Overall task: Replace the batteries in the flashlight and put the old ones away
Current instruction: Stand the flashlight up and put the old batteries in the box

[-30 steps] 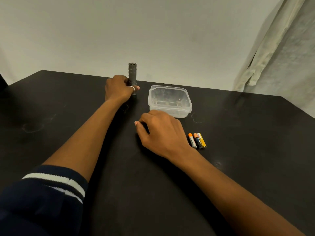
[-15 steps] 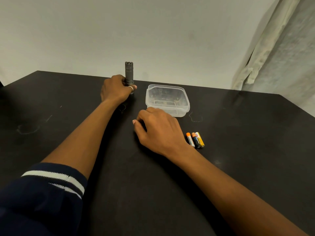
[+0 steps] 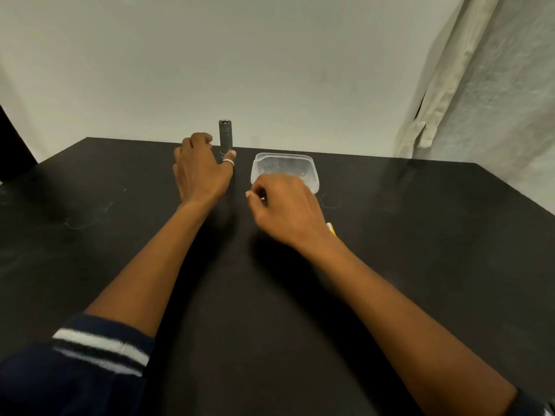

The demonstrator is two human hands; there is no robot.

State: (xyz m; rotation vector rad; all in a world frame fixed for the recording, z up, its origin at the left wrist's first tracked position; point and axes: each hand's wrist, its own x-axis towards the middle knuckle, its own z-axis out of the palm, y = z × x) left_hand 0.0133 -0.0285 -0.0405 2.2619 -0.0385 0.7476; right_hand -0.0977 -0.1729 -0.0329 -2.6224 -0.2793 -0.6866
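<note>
While your left hand (image 3: 201, 169) holds the base, the scene reads like this:

Flashlight (image 3: 225, 136): it stands upright at the far side of the table (image 3: 420, 265), its lower part between your left thumb and fingers; the upper part rises free above them.

Left hand: closed around the foot of the flashlight, with the ringed finger in front of the base. This grasp is the same as a second ago.

Right hand (image 3: 288, 208): it has lifted from the table and moved forward, so the knuckles now stand just before the near wall of the container (image 3: 312, 163). The fingers are curled inward to the thumb (a pinch, it seems). Whether they hold anything, I cannot tell, because the fingertips are turned away and blurred.

Batteries (image 3: 331, 229): one second ago three lay in full view beside your right wrist. Now only a yellow and white end shows behind the wrist; the rest is hidden.

Container: clear plastic, open, just beyond your right fingertips and to the right of the flashlight. What is inside I cannot say.

Meaning for the task: the right hand appears to be travelling toward the container or the flashlight, so I judge that a transfer step is in progress, not finished.
</note>
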